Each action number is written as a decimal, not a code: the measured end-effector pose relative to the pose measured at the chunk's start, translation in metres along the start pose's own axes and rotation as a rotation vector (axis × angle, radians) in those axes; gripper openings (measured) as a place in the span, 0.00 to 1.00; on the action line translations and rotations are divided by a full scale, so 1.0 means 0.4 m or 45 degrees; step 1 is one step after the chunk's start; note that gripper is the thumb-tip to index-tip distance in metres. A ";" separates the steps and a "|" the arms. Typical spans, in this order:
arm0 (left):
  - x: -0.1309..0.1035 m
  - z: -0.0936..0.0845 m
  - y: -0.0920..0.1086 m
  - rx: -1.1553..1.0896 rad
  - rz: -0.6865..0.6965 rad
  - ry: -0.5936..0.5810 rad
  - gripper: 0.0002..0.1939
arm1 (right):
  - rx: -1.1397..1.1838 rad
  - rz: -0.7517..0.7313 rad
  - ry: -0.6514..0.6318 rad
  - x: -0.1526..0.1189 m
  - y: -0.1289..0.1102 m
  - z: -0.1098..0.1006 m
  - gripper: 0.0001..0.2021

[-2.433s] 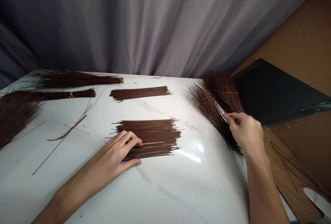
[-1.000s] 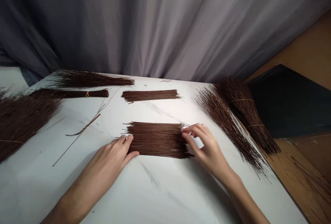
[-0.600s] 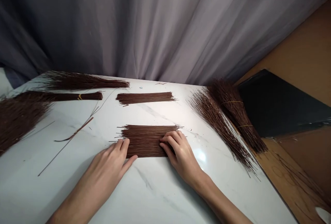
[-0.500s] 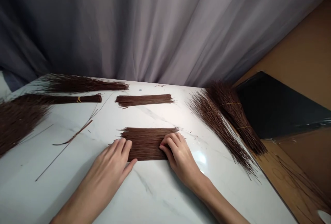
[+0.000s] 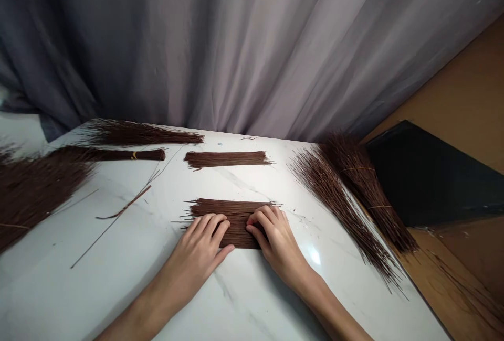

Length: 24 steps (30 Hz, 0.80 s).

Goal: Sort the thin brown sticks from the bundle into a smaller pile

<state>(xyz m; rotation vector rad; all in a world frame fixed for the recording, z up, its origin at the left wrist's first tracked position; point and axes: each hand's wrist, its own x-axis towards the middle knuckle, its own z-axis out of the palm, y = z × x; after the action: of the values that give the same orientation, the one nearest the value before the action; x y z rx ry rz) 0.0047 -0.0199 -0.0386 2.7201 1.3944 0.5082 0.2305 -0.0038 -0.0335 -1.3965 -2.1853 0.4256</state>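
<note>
A flat layer of thin brown twigs [image 5: 239,225] lies side by side on the white marbled table, its left ends uneven. On its left part rests my left hand [image 5: 202,244], palm down, fingers stretched and the thumb apart along the near edge. My right hand [image 5: 277,233] is over the right part, with thumb and forefinger brought together against the twigs. Whatever sits between those fingertips is too small to make out. Beyond both hands lies a second, narrower layer of cut twigs [image 5: 228,159].
Loose twig bundles lie at the far left [image 5: 145,134] and right [image 5: 338,199]. A banded bundle [image 5: 110,153], a large pile [image 5: 39,189] and a bent brown strip [image 5: 129,204] are left. Another tied bundle [image 5: 370,189] lies along the right table edge. A grey curtain [image 5: 236,52] hangs behind.
My left hand has slid right across the twigs, closer to my right hand. My right hand stays at nearly the same spot. The whole view has shifted slightly.
</note>
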 end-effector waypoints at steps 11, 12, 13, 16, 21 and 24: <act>0.001 0.012 0.011 0.075 0.018 0.075 0.18 | -0.198 -0.178 0.008 0.005 0.000 -0.010 0.07; -0.002 0.017 0.011 0.085 0.015 0.093 0.18 | -0.236 -0.194 0.041 0.003 -0.002 -0.008 0.07; -0.006 0.021 0.010 0.089 -0.013 0.100 0.19 | -0.253 -0.211 0.066 0.001 -0.004 -0.006 0.07; -0.010 0.021 0.005 0.048 -0.049 0.099 0.20 | -0.206 -0.258 0.117 -0.005 -0.005 -0.010 0.07; 0.000 0.015 0.032 0.117 0.000 0.234 0.22 | -0.133 -0.267 0.315 -0.019 0.021 -0.040 0.08; 0.008 0.021 0.066 0.170 0.090 0.432 0.21 | -0.112 -0.253 0.389 -0.035 0.024 -0.042 0.10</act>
<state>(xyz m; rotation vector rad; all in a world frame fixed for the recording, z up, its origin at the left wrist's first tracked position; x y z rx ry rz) 0.0296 -0.0323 -0.0407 2.9008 1.4489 0.9531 0.2521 -0.0124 -0.0280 -1.1846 -2.0817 0.0399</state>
